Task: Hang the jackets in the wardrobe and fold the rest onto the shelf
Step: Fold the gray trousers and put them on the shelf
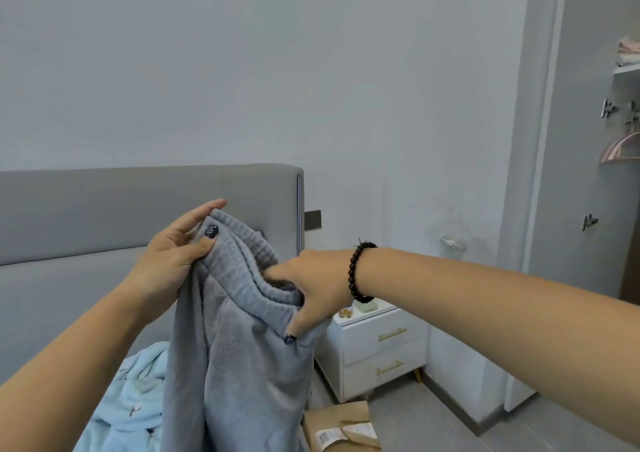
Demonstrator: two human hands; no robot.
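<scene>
Sweatpants [239, 347], grey and fleecy with a ribbed waistband, hang in the air before the headboard [104, 209]. The left hand [173, 250] pinches one waistband end, the right hand [318, 289] grips the other; the legs drop below both.

A grey fleece garment [242, 365] with a ribbed waistband hangs in the air, held up by that band. Folded clothes [628, 55] lie on the wardrobe shelf [625, 70].
</scene>
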